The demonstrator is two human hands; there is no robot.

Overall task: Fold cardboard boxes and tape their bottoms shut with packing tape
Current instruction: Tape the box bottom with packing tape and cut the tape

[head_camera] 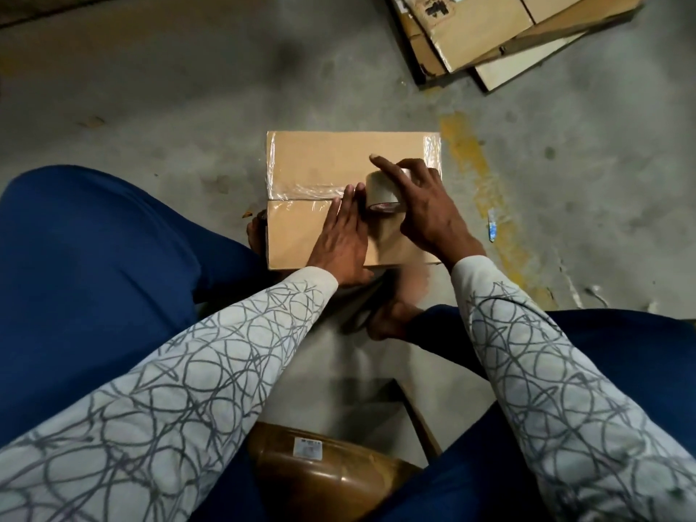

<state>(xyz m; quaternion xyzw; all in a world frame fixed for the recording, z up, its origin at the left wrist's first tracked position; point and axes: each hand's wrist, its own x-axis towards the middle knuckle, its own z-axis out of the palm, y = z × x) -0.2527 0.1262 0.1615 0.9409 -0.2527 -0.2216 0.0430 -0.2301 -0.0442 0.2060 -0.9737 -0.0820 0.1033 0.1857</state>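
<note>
A folded cardboard box (312,156) lies bottom-up on the concrete floor in front of me. Clear tape runs along its centre seam from the left edge and shines on both side edges. My left hand (341,235) presses flat on the taped seam with straight fingers. Just to its right, my right hand (422,205) grips the roll of packing tape (382,194), which stands on the seam; the index finger points out over the roll.
A stack of flattened cardboard boxes (489,35) lies at the far right. A brown plastic stool (320,472) sits between my knees. My bare feet (391,322) rest by the box's near edge. Yellow paint marks (474,171) streak the floor on the right.
</note>
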